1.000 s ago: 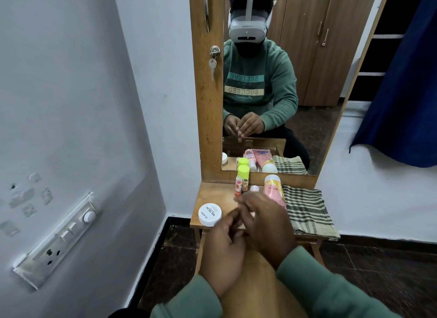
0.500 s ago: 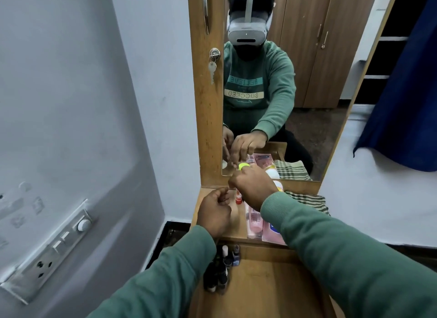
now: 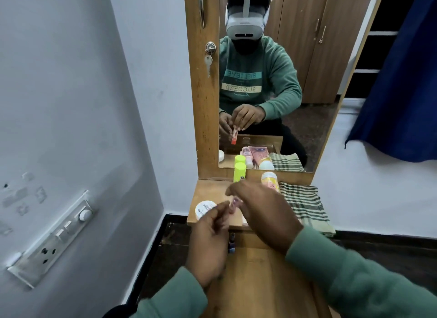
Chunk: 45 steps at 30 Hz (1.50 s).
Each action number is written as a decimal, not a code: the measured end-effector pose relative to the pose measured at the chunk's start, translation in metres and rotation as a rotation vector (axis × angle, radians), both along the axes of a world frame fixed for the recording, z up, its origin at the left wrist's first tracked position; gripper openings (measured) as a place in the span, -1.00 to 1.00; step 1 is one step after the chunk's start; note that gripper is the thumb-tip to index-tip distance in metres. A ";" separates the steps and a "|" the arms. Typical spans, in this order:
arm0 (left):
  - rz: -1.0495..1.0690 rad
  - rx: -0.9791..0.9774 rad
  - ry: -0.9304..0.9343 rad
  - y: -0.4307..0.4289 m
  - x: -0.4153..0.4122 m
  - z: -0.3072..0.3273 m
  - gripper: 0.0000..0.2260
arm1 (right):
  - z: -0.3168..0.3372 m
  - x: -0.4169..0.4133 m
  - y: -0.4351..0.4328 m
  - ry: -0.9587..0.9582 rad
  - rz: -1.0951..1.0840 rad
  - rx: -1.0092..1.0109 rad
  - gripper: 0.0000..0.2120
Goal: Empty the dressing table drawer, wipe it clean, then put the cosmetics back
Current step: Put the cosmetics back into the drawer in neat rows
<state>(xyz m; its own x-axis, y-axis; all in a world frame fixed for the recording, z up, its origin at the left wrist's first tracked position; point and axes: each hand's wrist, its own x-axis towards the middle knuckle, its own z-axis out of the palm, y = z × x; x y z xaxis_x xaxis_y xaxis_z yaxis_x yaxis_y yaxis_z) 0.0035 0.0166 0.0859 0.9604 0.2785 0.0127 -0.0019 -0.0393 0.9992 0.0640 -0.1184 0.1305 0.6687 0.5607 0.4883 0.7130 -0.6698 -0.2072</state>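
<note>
— What was seen to the left of the mirror?

— A switchboard was fixed to the wall well left of it. A key was hung in the lock just beside its left edge.

— And below the mirror?

— A white jar was set on the table top below its left corner. The left hand was held in front of that with its fingers curled. A small pink tube was pinched at their tips, in the air below the mirror. Nail polish bottles were stood in the left back corner of the open drawer, lower again.

— Was the tube gripped by one hand only?

— No. It was also pinched from above by the right hand, whose fingers were bent down over it. The double hold was repeated in the mirror.

— What was placed further right?

— A lime-capped bottle was stood just under the mirror's lower edge, with a peach tube beside it. A striped cloth was laid below the right corner, and a blue curtain was hung to the mirror's right.
</note>
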 end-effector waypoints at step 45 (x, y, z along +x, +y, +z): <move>-0.175 0.154 0.388 -0.032 -0.042 -0.085 -0.47 | -0.128 -0.041 -0.005 0.432 -0.189 0.186 -0.79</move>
